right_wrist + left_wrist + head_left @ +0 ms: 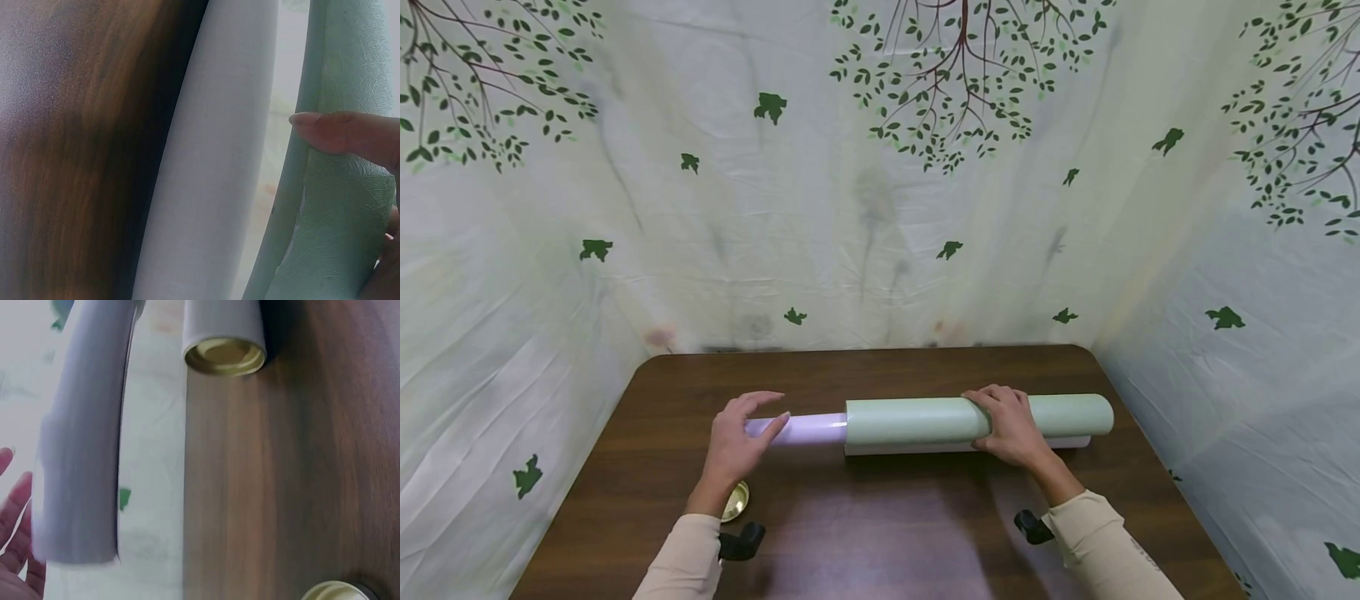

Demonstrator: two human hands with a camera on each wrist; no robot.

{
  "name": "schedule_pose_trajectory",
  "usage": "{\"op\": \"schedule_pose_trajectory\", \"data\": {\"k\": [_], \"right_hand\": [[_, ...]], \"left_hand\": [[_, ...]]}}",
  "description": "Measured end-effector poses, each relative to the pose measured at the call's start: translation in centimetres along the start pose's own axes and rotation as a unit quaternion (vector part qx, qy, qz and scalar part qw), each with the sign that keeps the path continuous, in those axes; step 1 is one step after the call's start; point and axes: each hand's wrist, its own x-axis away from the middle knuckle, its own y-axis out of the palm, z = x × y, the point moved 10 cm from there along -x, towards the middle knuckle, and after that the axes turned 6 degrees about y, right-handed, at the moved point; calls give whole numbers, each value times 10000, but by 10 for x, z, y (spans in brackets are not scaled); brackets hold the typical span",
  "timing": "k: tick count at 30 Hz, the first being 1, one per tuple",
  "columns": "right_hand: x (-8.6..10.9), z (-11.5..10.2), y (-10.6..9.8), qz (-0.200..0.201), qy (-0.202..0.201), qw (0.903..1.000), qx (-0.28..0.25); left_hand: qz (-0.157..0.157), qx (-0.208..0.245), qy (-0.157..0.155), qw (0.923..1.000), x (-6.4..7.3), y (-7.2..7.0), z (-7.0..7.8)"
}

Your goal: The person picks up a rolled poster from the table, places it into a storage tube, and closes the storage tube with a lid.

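A pale green roll of sheet material (910,421) lies crosswise above the table, with a lavender inner roll (820,428) sticking out of its left end. My right hand (1006,425) grips the green roll right of its middle, thumb on the near side and fingers over the top. At the lavender end, my left hand (737,437) has its thumb and fingers spread apart around the tip. In the left wrist view, its fingertips are beside the lavender surface. Just below the green roll is a white tube (212,150), its end fitted with a gold metal cap (225,356).
A round gold lid (736,502) rests on the brown wooden table (880,533), close to my left wrist. Black straps show at both cuffs. White curtains (880,283) printed with green leaves surround the table at the back and sides.
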Motion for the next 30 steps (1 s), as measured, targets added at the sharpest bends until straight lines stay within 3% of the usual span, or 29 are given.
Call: {"op": "schedule_pose_trajectory", "data": {"k": [5, 8, 16, 25, 28, 30], "right_hand": [[0, 0, -1, 75, -17, 10000, -12], [0, 0, -1, 73, -18, 10000, -18], [-1, 0, -1, 34, 13, 10000, -2], [-1, 0, -2, 30, 27, 10000, -2], [0, 0, -1, 21, 26, 10000, -2], [0, 1, 0, 9, 26, 10000, 9]], "left_hand": [[-12, 424, -1149, 9925, 9, -8, -30], [31, 833, -1562, 9842, 15, -10, -41], [257, 1986, -2004, 9590, 28, -9, -63], [322, 3186, -2699, 9081, 46, -4, -81], [341, 3552, -2810, 8909, 51, 0, -86], [339, 3836, -2646, 8841, 54, 2, -92]]}}
